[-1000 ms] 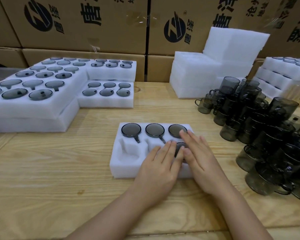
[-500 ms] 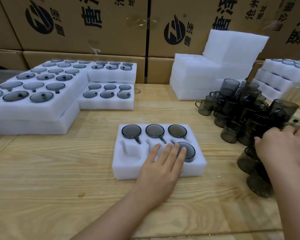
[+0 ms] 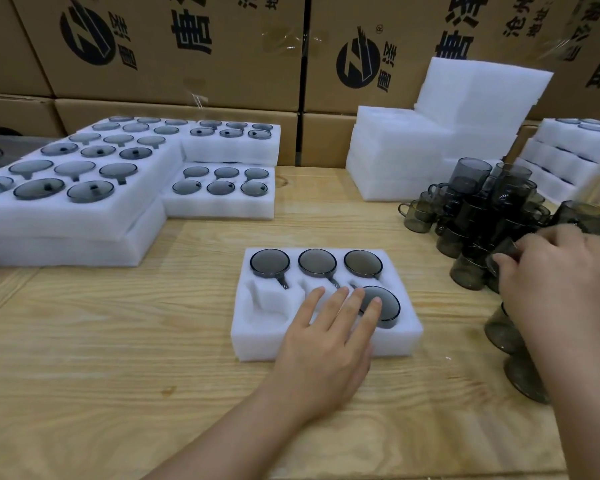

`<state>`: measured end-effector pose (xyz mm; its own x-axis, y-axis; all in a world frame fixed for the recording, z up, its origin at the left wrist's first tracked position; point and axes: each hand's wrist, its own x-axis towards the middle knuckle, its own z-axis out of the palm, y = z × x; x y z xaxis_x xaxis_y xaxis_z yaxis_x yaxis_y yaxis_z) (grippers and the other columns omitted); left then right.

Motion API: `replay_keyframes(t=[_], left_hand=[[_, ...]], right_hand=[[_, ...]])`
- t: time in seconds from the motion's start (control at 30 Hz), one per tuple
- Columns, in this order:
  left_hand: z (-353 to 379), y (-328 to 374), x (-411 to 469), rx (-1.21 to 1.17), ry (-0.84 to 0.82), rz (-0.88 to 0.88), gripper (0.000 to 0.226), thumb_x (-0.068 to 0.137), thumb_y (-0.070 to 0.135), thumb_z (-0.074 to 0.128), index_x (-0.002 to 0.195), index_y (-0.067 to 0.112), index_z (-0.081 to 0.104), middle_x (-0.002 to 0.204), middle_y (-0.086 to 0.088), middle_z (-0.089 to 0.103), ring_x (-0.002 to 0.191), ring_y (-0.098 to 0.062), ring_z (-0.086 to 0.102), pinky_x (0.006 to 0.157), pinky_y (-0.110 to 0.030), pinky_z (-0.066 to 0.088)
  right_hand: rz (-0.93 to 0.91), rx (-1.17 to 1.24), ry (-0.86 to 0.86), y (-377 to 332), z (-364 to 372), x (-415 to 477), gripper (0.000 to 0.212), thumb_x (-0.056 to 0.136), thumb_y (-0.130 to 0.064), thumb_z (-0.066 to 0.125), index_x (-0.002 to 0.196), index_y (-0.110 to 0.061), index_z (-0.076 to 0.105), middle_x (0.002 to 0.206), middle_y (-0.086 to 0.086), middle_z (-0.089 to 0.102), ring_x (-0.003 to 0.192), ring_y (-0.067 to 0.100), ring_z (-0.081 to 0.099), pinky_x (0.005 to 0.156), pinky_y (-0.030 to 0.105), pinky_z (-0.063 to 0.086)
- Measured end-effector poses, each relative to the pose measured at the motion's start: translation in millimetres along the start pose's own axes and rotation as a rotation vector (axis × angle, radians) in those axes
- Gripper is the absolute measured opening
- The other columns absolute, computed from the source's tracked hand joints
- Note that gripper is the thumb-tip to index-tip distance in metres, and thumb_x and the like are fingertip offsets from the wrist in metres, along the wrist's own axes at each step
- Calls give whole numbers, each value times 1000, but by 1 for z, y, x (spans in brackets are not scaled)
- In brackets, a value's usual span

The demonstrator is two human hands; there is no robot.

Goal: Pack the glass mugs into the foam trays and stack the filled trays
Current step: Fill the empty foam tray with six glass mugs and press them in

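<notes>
Right hand [image 3: 558, 282] now off the tray [image 3: 326, 344] and into the mug pile [image 3: 482, 216] at the worktop's right edge, grip closing on a mug [image 3: 504, 254]. Left hand [image 3: 329, 337] flat, fingers spread, steadying the tray. Four mugs seated, two pockets empty; fifth mug next.

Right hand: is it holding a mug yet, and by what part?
It looks so: the right hand is closed over a mug in the pile, fingers around its upper body. The left hand lies flat on the tray, holding nothing.
</notes>
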<state>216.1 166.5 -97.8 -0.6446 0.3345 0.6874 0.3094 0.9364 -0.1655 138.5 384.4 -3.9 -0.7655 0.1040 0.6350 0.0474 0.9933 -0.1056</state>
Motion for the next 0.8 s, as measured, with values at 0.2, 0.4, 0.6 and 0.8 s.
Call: replay_keyframes(t=[0.2, 0.4, 0.6, 0.8], left_hand=[[-13, -10, 1, -101, 62, -184, 46, 89, 32, 48, 125, 8, 63, 126, -7, 64, 112, -23, 63, 97, -48, 46], [-31, -26, 8, -372, 37, -568, 58, 89, 42, 43, 136, 9, 50, 119, -2, 65, 106, -22, 62, 92, -27, 37], [-31, -29, 9, -561, -1, -574, 64, 89, 42, 45, 147, 33, 17, 138, 13, 48, 123, -1, 40, 92, -12, 27], [-26, -28, 7, -526, 77, -465, 61, 94, 37, 49, 147, 18, 26, 124, -3, 61, 109, -11, 54, 87, -19, 37]], right_hand=[[-216, 595, -37, -62, -12, -16, 14, 79, -9, 72, 90, 0, 71, 134, 24, 44, 122, 41, 42, 101, 31, 29], [-343, 914, -260, -92, 5, -39, 11, 82, -15, 71, 91, -18, 74, 140, 1, 46, 121, 14, 44, 99, 5, 23], [-464, 1153, -419, -91, 17, -50, 15, 82, -2, 69, 91, -13, 72, 141, -5, 46, 123, 6, 49, 99, 21, 39], [-401, 1296, -492, -100, 15, -61, 2, 81, -20, 63, 82, -22, 62, 148, -11, 33, 141, 2, 23, 108, 19, 28]])
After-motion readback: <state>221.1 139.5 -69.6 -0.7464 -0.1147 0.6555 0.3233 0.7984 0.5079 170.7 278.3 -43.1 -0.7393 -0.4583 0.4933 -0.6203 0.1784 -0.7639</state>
